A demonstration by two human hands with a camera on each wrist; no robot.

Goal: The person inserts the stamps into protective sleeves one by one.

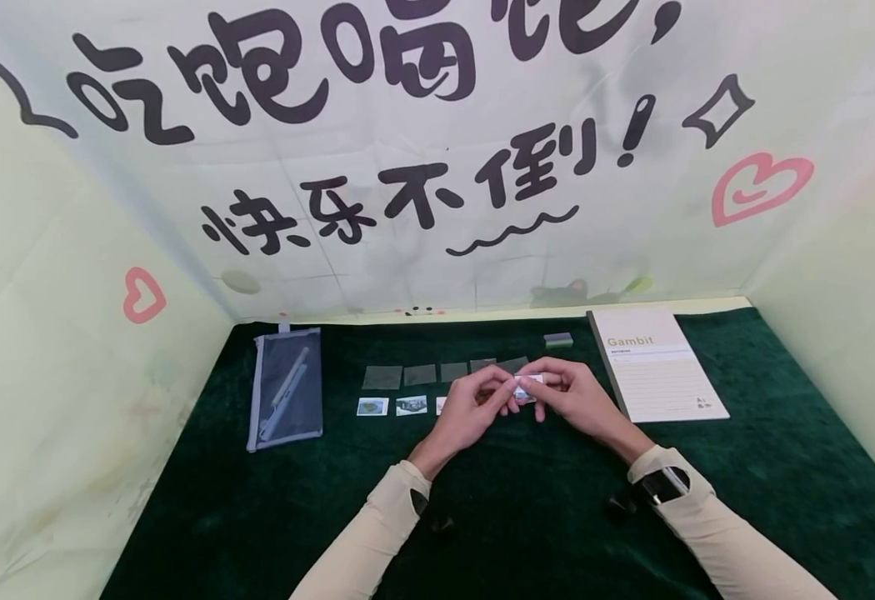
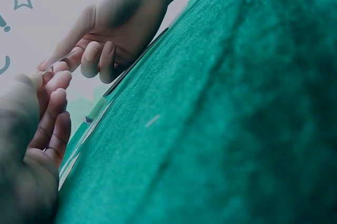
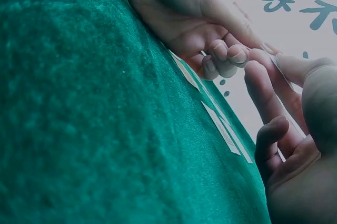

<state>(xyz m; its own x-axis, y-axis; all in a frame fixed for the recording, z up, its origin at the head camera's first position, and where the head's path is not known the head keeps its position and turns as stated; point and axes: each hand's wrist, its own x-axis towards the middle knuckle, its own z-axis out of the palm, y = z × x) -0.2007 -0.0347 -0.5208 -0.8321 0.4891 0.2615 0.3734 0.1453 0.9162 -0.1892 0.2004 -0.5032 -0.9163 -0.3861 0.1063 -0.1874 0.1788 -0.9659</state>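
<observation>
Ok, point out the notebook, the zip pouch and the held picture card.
Notebook (image 1: 661, 368), head view, middle of the cover.
Zip pouch (image 1: 306, 405), head view, right side of its front.
Picture card (image 1: 525, 396), head view, its printed face.

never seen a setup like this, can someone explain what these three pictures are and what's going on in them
There's no robot here, just a person's two bare hands. The wide picture comes from a camera on the head, looking forward and down. The other two come from cameras on the wrists, so they look tilted and close up.

On the dark green cloth lie a see-through pouch at the left, a notebook at the right, and between them a row of clear squares with picture cards in front, partly hidden by a hand.

The left hand and right hand meet at the fingertips, pinching one small card between them.
</observation>
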